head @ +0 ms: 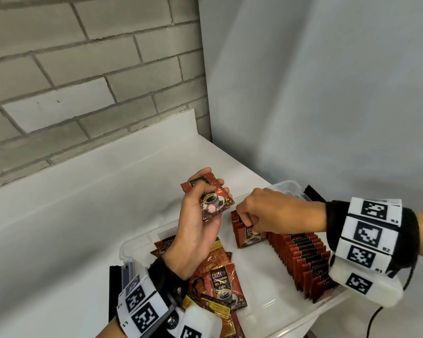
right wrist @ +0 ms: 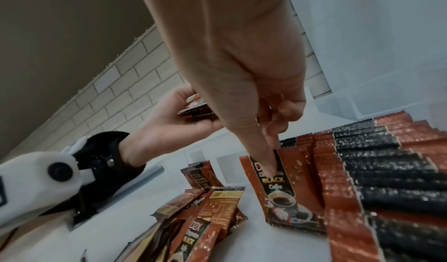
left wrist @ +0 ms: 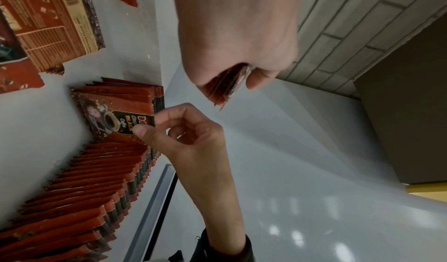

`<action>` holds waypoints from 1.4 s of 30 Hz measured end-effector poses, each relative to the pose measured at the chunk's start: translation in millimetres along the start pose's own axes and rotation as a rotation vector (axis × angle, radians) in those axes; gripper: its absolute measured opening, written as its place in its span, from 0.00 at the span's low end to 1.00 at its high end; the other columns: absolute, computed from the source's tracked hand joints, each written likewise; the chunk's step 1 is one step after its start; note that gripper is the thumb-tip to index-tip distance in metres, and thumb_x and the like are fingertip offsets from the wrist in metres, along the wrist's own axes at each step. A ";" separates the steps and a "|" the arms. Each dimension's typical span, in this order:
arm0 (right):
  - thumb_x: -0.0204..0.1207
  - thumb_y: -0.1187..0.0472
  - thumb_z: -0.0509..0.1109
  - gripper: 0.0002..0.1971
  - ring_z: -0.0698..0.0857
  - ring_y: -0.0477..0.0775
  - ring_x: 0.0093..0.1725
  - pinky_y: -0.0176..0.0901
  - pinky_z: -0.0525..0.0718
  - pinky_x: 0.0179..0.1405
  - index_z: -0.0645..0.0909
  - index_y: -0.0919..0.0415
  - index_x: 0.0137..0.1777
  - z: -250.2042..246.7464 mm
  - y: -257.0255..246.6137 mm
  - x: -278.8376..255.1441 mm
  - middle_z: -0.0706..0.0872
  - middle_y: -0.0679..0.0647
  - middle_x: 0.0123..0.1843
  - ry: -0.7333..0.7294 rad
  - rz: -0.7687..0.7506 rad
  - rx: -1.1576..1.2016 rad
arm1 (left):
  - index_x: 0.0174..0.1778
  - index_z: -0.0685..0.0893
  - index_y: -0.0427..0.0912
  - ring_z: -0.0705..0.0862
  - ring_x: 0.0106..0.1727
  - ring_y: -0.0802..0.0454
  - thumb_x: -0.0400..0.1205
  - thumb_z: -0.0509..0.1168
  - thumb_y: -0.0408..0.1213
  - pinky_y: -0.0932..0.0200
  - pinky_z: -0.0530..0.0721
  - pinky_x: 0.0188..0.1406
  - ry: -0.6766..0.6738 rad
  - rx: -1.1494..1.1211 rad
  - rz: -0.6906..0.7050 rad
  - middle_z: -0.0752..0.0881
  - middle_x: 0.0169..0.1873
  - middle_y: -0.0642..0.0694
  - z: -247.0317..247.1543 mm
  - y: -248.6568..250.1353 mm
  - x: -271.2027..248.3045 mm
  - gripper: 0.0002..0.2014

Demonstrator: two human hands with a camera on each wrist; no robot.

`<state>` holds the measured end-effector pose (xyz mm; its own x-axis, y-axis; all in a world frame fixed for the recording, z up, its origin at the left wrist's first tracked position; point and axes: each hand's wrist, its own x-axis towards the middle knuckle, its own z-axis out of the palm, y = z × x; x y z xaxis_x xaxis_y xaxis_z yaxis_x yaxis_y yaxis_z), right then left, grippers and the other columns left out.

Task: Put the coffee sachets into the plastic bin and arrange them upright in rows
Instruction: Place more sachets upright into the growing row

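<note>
The clear plastic bin [head: 128, 245] sits on a white counter. My left hand [head: 205, 191] hovers above it and grips a small stack of red-brown coffee sachets [head: 215, 203], edge-on in the left wrist view as sachets [left wrist: 225, 86]. My right hand [head: 250, 224] pinches the top of the front sachet [head: 250, 239] of a short upright row at the bin's far side; thumb and finger clamp that sachet [right wrist: 283, 195]. A long upright row [head: 303, 254] fills the bin's right side. Loose sachets [head: 220, 284] lie flat in a heap at the left.
A grey brick wall stands behind the white counter [head: 83, 203], and a white wall rises at the right. The bin's black clips [head: 313, 193] stick out at both ends. A black cable [head: 376, 318] hangs from my right wrist near the front edge.
</note>
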<state>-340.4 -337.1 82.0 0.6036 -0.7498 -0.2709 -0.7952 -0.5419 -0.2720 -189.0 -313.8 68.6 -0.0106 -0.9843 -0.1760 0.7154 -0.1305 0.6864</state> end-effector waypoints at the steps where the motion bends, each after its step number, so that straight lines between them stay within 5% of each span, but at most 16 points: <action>1: 0.73 0.68 0.73 0.11 0.77 0.48 0.40 0.45 0.81 0.46 0.77 0.51 0.39 0.2 -0.1 0.1 0.70 0.38 0.34 0.001 -0.005 -0.006 | 0.51 0.83 0.42 0.82 0.38 0.49 0.78 0.57 0.23 0.60 0.82 0.39 0.003 -0.002 -0.002 0.84 0.39 0.41 0.3 -0.1 0.3 0.14; 9: 0.71 0.67 0.76 0.11 0.75 0.46 0.36 0.44 0.81 0.45 0.78 0.53 0.39 -0.8 4.2 1.3 0.70 0.38 0.33 -0.017 -0.005 0.019 | 0.55 0.82 0.42 0.83 0.36 0.50 0.77 0.55 0.19 0.62 0.85 0.34 -0.029 0.004 0.023 0.84 0.32 0.42 3.0 -0.9 -1.7 0.18; 16: 0.69 0.67 0.78 0.07 0.74 0.39 0.33 0.43 0.83 0.45 0.84 0.61 0.44 -1.6 10.8 4.2 0.73 0.40 0.33 -0.009 0.007 0.068 | 0.59 0.83 0.44 0.87 0.35 0.53 0.79 0.61 0.21 0.63 0.86 0.35 -0.037 0.032 0.024 0.87 0.39 0.43 3.5 -1.1 -2.9 0.18; 22: 0.71 0.61 0.78 0.08 0.79 0.42 0.40 0.27 0.69 0.32 0.86 0.59 0.48 -5.9 14.3 1.7 0.81 0.43 0.36 -0.037 0.040 0.118 | 0.64 0.82 0.37 0.89 0.40 0.52 0.75 0.65 0.24 0.62 0.87 0.38 -0.038 0.080 -0.025 0.90 0.43 0.42 3.1 -0.8 -2.9 0.20; 27: 0.68 0.50 0.80 0.16 0.82 0.40 0.40 0.30 0.77 0.40 0.82 0.53 0.52 -21.9 13.4 -12.4 0.90 0.46 0.44 -0.068 0.094 0.267 | 0.66 0.82 0.36 0.89 0.48 0.49 0.73 0.69 0.25 0.60 0.85 0.45 -0.052 0.184 -0.057 0.90 0.49 0.40 2.5 -1.2 -4.9 0.23; 35: 0.60 0.41 0.77 0.21 0.83 0.34 0.37 0.32 0.76 0.41 0.82 0.46 0.52 -56.9 21.9 -33.9 0.89 0.44 0.45 0.222 0.160 0.628 | 0.63 0.84 0.44 0.90 0.50 0.47 0.67 0.72 0.26 0.59 0.87 0.42 -0.158 0.284 -0.077 0.90 0.51 0.40 3.6 -5.0 -6.0 0.26; 42: 0.67 0.50 0.78 0.13 0.81 0.33 0.35 0.29 0.76 0.41 0.86 0.48 0.50 -62.3 21.3 -34.1 0.90 0.45 0.44 0.271 0.095 0.641 | 0.59 0.84 0.42 0.90 0.49 0.45 0.64 0.73 0.24 0.55 0.87 0.45 -0.221 0.360 -0.125 0.91 0.48 0.39 4.5 -7.3 -7.3 0.26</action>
<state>-381.4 -346.7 143.0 0.4313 -0.8963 -0.1031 -0.6031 -0.2014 -0.7718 -197.3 -306.2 68.0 -0.2588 -0.9549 -0.1455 0.4107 -0.2452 0.8782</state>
